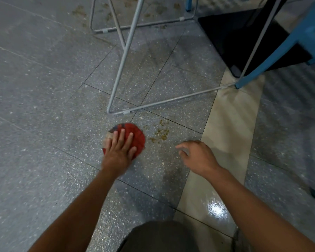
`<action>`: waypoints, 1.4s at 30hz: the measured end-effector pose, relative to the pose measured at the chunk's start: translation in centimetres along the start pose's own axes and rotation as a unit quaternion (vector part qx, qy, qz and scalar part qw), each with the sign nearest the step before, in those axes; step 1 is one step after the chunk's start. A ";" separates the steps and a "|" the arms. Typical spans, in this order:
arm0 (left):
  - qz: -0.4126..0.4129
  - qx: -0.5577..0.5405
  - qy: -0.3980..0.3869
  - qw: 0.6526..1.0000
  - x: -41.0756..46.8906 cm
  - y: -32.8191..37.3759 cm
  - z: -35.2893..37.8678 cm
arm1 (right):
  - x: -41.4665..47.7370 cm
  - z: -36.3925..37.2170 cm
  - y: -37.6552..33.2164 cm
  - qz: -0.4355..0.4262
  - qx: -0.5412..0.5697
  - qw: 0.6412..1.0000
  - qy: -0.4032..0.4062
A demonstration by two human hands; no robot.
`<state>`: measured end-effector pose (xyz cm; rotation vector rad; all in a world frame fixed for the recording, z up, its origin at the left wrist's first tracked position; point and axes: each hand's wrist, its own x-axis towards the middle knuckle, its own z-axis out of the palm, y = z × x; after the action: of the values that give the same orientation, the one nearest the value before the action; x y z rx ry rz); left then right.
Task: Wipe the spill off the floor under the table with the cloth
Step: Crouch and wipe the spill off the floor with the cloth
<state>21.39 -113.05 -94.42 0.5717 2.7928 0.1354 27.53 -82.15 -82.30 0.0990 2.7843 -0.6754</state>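
Observation:
My left hand (pixel 120 149) lies flat, fingers spread, pressing a bunched red cloth (pixel 137 137) onto the speckled grey floor. Just right of the cloth is a patch of brownish crumbly spill (pixel 160 134) on the tile. More brown stains (pixel 105 15) lie farther away, under the metal frame at the top. My right hand (pixel 195 155) hovers low over the floor to the right of the spill, fingers loosely curled, holding nothing.
A table's grey metal tube legs (pixel 125 51) rise just beyond the cloth, with floor bars (pixel 164 101) crossing behind the spill. Blue furniture legs (pixel 273 57) and a black object (pixel 244 40) stand at the upper right. A beige glossy floor strip (pixel 224 135) runs along the right.

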 end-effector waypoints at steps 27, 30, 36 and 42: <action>0.260 0.020 -0.012 0.965 -7.5 2.9 1.5 | -1.5 -0.1 3.7 0.086 0.033 0.995 0.038; 0.100 -0.023 0.036 0.994 -1.5 1.5 0.0 | -1.8 -0.2 4.8 0.117 0.031 0.992 0.045; 0.038 -0.053 0.034 0.997 4.3 12.6 0.3 | -2.1 0.8 4.3 0.114 0.031 0.993 0.030; 0.333 0.029 -0.042 0.942 -3.6 7.1 1.2 | -2.0 -0.7 5.5 0.117 0.032 0.991 0.054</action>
<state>27.49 -107.96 -93.60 1.4767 2.4116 0.1595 29.96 -76.95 -83.56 0.4794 2.7909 -0.7168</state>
